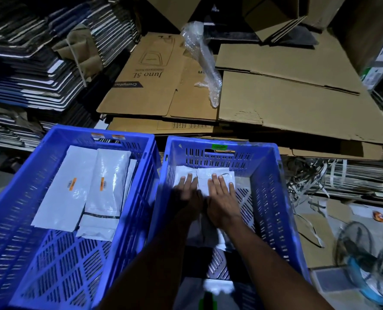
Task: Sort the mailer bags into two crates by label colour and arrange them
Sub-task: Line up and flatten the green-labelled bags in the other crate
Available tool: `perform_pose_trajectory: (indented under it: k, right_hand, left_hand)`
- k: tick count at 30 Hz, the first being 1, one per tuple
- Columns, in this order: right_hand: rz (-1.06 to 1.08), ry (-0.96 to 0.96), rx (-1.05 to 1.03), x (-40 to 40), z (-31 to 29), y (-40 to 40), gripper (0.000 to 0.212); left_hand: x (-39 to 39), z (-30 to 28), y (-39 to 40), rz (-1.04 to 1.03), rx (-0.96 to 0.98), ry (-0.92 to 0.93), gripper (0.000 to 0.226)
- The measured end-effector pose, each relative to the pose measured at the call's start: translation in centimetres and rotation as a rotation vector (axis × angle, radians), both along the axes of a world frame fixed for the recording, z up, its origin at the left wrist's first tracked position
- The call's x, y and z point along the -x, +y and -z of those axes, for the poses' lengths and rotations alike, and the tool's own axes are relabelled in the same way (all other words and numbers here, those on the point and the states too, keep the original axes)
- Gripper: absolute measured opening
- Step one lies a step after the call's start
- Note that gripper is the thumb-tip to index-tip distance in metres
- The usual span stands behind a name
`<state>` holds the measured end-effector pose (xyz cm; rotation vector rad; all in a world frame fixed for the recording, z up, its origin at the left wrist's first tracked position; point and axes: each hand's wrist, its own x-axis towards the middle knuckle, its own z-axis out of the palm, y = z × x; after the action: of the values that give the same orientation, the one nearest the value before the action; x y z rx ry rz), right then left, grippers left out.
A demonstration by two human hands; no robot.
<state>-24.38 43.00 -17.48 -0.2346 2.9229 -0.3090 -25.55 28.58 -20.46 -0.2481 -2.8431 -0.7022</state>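
Pressing flat with straight fingers, the left hand (pixel 187 193) and the right hand (pixel 222 198) lie side by side, palms down, on white mailer bags (pixel 205 175) at the far end of the right blue crate (pixel 273 198); neither hand curls round anything; a green label (pixel 219 147) sits on this crate's far rim, above its handle slot; the bags under the hands lie against the far wall, and I cannot tell their label colour from here. Beside it, touching or nearly so, stands the left blue crate (pixel 18 220), with orange labels (pixel 107 136) on its far rim; inside it lie a white mailer bag with an orange label (pixel 63 189) and, partly overlapping beside it, another white mailer bag (pixel 105 191) with an orange label too. Beyond both crates lie flattened cardboard boxes (pixel 286 104) and a strip of bubble wrap (pixel 204 63); a fan (pixel 369 260) stands at the right.
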Motion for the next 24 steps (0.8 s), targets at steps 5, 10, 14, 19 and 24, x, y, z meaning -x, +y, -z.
perform_pose_trajectory:
  k: [5,10,14,19,24]
  right_hand:
    - [0.013,-0.003,0.06,0.3,1.2,0.5,0.068]
    - [0.049,0.006,0.103,0.3,1.3,0.2,0.064]
    - [0.053,-0.003,0.112,0.2,1.2,0.1,0.067]
    - [0.041,0.016,0.091,0.1,1.1,0.1,0.062]
    - [0.009,-0.049,0.047,-0.1,-0.1,0.3,0.064]
  left_hand:
    - [1.3,-0.3,0.0,0.054,-0.008,0.082,0.042]
    - [0.4,0.1,0.2,0.033,0.054,0.362,0.045]
    - [-0.9,1.5,0.6,-0.028,0.069,0.204,0.041]
    - [-1.9,1.4,0.1,-0.016,0.038,0.118,0.043]
    - [-1.2,-1.7,0.1,0.0,0.126,-0.211,0.055]
